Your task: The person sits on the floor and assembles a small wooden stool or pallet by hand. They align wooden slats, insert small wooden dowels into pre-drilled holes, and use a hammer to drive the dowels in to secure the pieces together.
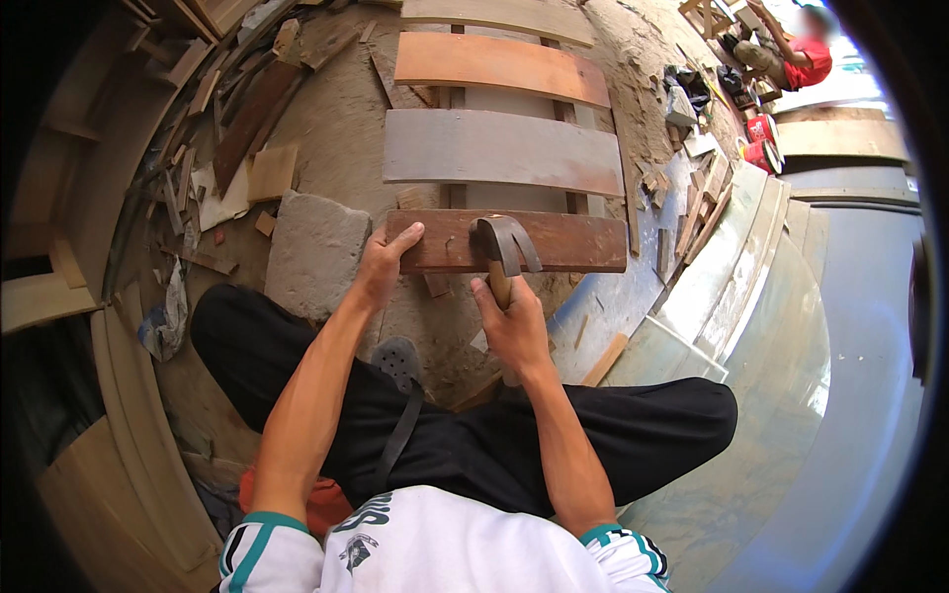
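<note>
A reddish-brown board (578, 244) lies crosswise in front of me, the nearest of several slats on a wooden frame. My left hand (378, 265) grips its left end, thumb on the top face. A nail (450, 241) stands out of the board, a little right of that thumb. In my right hand (516, 326) is a claw hammer (506, 242), held by its wooden handle. The hammer's head is over the board, just right of the nail; whether it touches the wood, I cannot tell. Beyond lie a greyish slat (504, 150) and an orange-brown slat (504, 65).
A stone block (314, 252) sits left of the frame. Wood scraps (272, 173) litter the ground on the left, with more offcuts (707, 212) on the right. Large sheets (751, 296) lie at right. Another person in a red shirt (811, 64) sits at the far right, near red cans (761, 148).
</note>
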A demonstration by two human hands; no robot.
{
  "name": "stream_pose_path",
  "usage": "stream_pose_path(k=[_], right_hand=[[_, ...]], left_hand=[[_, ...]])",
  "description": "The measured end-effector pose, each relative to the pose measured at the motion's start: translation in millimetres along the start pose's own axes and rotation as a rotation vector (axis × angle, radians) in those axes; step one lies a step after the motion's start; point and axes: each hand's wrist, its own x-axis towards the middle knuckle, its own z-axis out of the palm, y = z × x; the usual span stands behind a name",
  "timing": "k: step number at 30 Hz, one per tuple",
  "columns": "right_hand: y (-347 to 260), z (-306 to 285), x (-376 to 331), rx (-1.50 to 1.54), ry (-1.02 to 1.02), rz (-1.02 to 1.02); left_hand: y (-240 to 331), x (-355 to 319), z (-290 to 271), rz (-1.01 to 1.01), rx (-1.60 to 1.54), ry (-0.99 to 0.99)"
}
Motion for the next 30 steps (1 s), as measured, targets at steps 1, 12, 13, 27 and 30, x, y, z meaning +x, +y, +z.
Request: stream_pose_path(k=[1,12,13,27,30], right_hand=[[2.7,1.0,1.0,-0.011,-0.002,-0.004],[1.8,1.8,2.9,-0.015,-0.015,-0.049],[2.0,2.3,3.2,-0.008,-0.017,-0.047],[-1.6,3.1,0.5,0.036,-0.011,0.063],[3.5,2.9,1.6,0.073,-0.011,0.085]], left_hand=[[-0.5,1.1,0.3,0.000,0.006,0.006],[1.8,1.9,1.7,0.003,-0.016,-0.010],[1.7,1.7,2.2,0.006,-0.018,-0.010],[1.8,-5.2,10.2,0.059,0.125,0.155],[3.7,-6.7,9.4,0.061,0.164,0.151]])
